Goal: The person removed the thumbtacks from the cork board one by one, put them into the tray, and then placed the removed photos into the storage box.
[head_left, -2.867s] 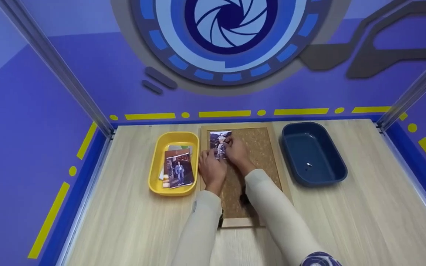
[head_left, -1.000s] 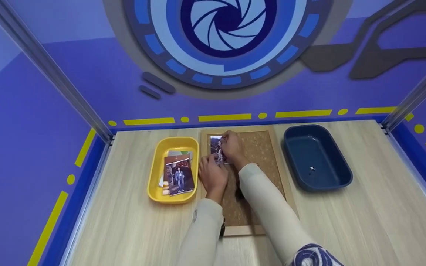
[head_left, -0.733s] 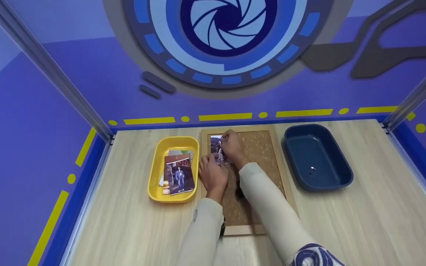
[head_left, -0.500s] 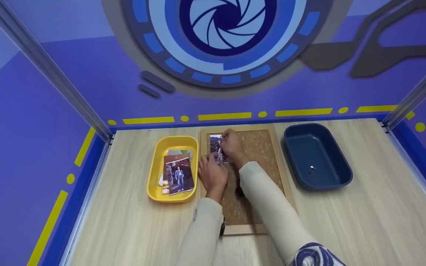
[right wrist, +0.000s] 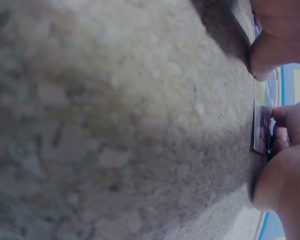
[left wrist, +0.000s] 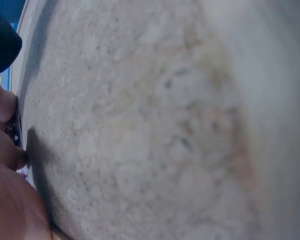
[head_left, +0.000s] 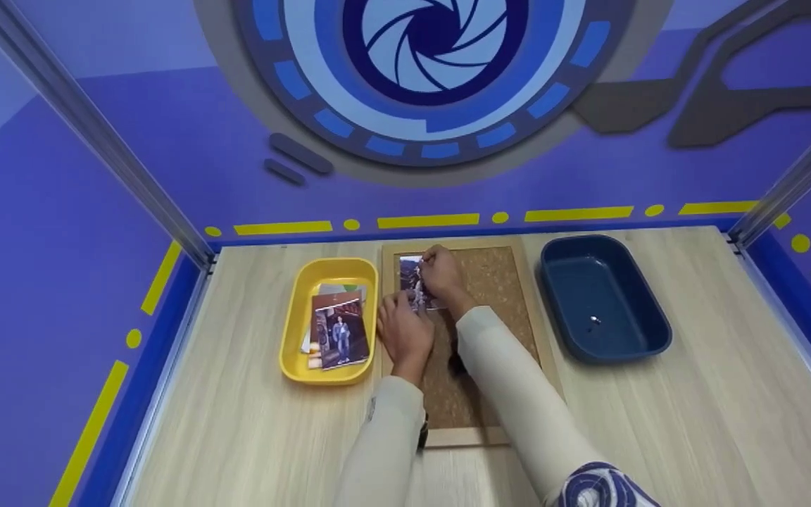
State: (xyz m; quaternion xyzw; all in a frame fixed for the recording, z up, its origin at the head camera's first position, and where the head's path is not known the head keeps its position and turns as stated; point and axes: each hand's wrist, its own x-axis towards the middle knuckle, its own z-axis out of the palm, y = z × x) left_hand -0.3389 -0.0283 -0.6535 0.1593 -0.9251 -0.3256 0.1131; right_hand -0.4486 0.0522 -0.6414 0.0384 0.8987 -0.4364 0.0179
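A photo lies on the cork board, near the frame's upper left corner. My left hand rests its fingertips on the photo's lower part, holding it down. My right hand has curled fingers at the photo's upper part and pinches something very small, seemingly a pushpin, mostly hidden by the fingers. In the right wrist view the right hand touches the photo, with the left hand above. The left wrist view shows mostly cork and part of the left hand.
Left of the board stands a yellow tray with several photos. To the right, a dark blue tray contains a few small shiny pieces. A blue printed wall rises behind the wooden table.
Since the oldest frame, my right hand has moved slightly up along the photo, and the whole view has shifted a little. Over the last second both hands have stayed nearly still.
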